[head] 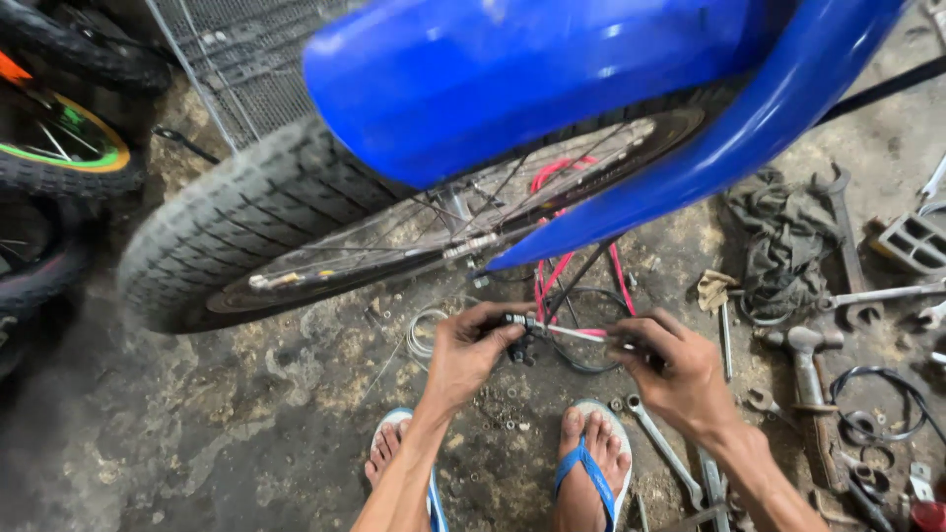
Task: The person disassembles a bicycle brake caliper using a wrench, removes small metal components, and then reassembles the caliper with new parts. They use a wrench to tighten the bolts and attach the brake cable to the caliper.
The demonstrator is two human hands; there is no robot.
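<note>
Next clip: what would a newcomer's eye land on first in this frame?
The glossy blue fender fills the top of the view, arching over a spoked wheel with a knobby tyre. Below it, at centre, the left hand and right hand together hold a thin metal rod over the stained concrete floor. Wrenches and a hammer lie scattered to the right.

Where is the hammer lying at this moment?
In the head view the hammer lies on the floor at the right, just beyond the right hand, below a crumpled dark rag and beside coiled black cable.
</note>
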